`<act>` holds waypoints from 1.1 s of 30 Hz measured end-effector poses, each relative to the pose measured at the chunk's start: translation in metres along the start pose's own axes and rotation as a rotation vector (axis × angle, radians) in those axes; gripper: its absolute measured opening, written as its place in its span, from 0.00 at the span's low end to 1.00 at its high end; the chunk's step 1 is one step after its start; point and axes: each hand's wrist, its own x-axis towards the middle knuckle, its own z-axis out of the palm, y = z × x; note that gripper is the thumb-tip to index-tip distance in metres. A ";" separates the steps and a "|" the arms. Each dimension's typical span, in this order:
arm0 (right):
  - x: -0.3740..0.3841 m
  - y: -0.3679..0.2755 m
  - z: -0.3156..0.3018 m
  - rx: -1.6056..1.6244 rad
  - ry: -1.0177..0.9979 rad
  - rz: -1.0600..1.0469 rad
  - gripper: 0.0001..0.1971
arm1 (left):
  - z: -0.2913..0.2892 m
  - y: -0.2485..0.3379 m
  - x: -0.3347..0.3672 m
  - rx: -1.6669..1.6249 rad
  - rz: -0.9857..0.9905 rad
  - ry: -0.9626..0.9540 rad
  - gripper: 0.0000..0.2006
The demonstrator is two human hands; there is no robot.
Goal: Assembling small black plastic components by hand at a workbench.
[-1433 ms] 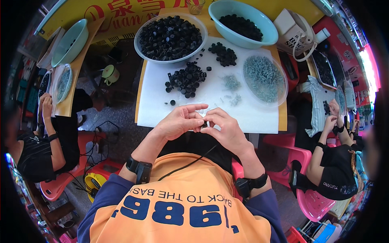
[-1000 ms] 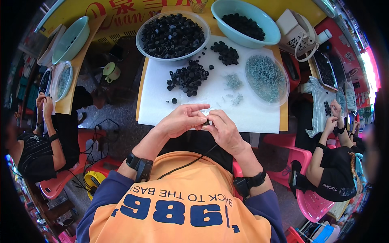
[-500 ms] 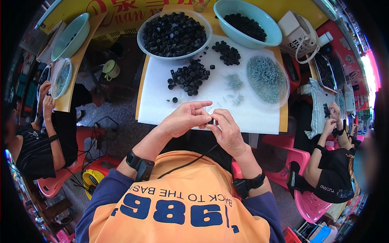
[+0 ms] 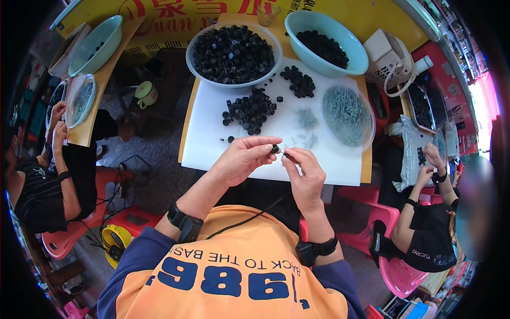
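Note:
Just over the near part of the white foam sheet [image 4: 207, 143], my left hand [image 4: 241, 159] pinches a small round black cap [image 4: 275, 149] between thumb and fingertips. Close beside it, my right hand [image 4: 305, 173] is closed on a small black piece [image 4: 287, 155], largely covered by the fingers. The two pieces are apart. Beyond my hands lies a loose heap of black caps [image 4: 248, 112], with a single cap [image 4: 230, 139] near my left hand. Small piles of silvery screws [image 4: 306, 118] lie ahead of my right hand.
A clear bowl [image 4: 189, 59] of black parts stands at the back, beside a teal basin [image 4: 363, 59] holding more. Dark parts [image 4: 298, 82] form another cluster. A shallow clear tray [image 4: 372, 130] of screws sits right. Other people work at tables on both sides.
My hands have drawn apart from their touching position, exposing the cap in the left and the dark piece in the right. The whole view has shifted slightly.

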 end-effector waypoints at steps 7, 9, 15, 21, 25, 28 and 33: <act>-0.005 -0.017 -0.003 0.478 -0.043 0.438 0.12 | -0.001 -0.001 -0.004 0.347 0.141 -0.017 0.09; -0.004 -0.017 -0.003 0.522 -0.052 0.463 0.13 | -0.001 -0.002 -0.004 0.365 0.172 -0.057 0.07; 0.007 -0.028 -0.010 0.132 -0.013 0.164 0.16 | -0.005 0.002 -0.002 0.065 -0.005 -0.048 0.06; 0.014 -0.025 -0.011 -0.127 -0.026 -0.157 0.16 | -0.004 0.004 -0.003 0.126 -0.040 -0.092 0.07; 0.013 -0.021 -0.012 -0.126 -0.019 -0.091 0.13 | -0.005 0.003 0.000 0.144 -0.059 -0.099 0.08; 0.010 -0.018 -0.014 0.070 -0.010 0.113 0.11 | -0.003 0.005 -0.001 0.025 -0.109 -0.074 0.11; 0.011 -0.019 -0.014 0.330 0.056 0.305 0.10 | -0.003 0.006 0.001 -0.206 -0.149 -0.040 0.13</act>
